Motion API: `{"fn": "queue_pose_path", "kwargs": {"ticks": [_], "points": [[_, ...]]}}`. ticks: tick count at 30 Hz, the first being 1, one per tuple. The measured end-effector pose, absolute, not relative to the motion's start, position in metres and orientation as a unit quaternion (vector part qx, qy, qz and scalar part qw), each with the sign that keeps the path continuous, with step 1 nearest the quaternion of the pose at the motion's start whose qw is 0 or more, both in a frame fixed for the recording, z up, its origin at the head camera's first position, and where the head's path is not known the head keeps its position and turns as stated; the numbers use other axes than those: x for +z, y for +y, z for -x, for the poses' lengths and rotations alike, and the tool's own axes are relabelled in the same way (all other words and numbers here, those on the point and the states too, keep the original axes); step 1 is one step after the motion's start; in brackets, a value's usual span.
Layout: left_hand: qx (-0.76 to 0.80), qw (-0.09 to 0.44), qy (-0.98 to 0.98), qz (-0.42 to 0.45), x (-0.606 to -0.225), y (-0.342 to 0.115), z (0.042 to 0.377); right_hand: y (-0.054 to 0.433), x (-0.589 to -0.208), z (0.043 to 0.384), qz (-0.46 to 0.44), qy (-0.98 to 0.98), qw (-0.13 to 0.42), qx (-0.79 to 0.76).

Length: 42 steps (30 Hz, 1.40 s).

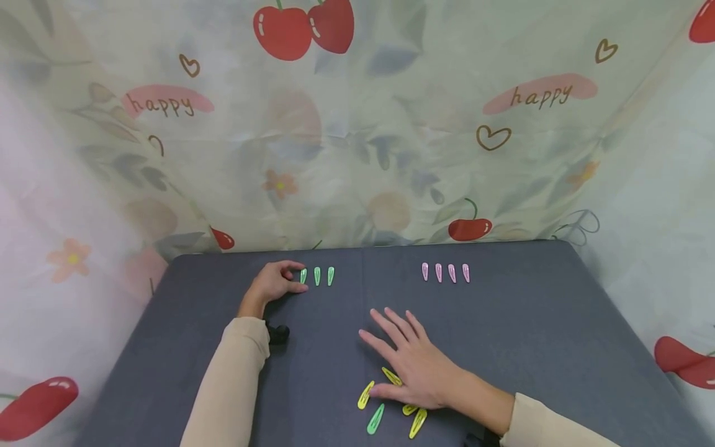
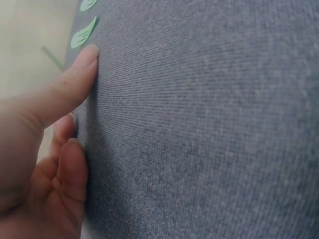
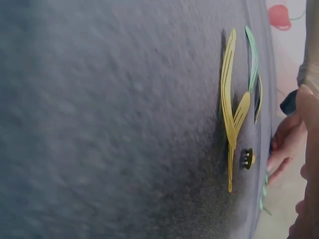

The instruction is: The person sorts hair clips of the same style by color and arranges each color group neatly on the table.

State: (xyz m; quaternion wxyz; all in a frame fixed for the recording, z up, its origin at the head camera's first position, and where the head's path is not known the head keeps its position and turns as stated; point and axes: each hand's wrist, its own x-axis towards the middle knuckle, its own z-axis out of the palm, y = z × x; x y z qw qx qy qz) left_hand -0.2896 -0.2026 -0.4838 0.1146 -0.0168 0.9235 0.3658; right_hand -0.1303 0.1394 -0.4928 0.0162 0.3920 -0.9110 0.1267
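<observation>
The leftmost green snap hair clip (image 1: pixel 303 277) is sitting at its row's end, between thumb and fingers of the left hand (image 1: pixel 274 281); whether they are pinching, I cannot tell. A stray fingertip could skew the row. The right hand (image 1: pixel 421 371) is hanging splayed over yellow snap clips (image 1: pixel 364 398); dipping might scatter them.
</observation>
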Motion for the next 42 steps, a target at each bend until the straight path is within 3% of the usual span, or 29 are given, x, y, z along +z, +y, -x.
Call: {"fn": "queue_pose_path", "kwargs": {"ticks": [21,28,42], "points": [[0.386,0.123,0.914,0.027,-0.484,-0.201,0.29,0.144,-0.502,0.098,-0.477,-0.852,0.033,0.212],[0.388,0.122,0.913,0.026,-0.482,-0.201,0.289,0.143,-0.504,0.099,-0.478,-0.849,0.004,0.226],[0.391,0.124,0.911,0.03,-0.481,-0.201,0.289,0.142,-0.503,0.1,-0.521,-0.815,0.043,0.25]]}}
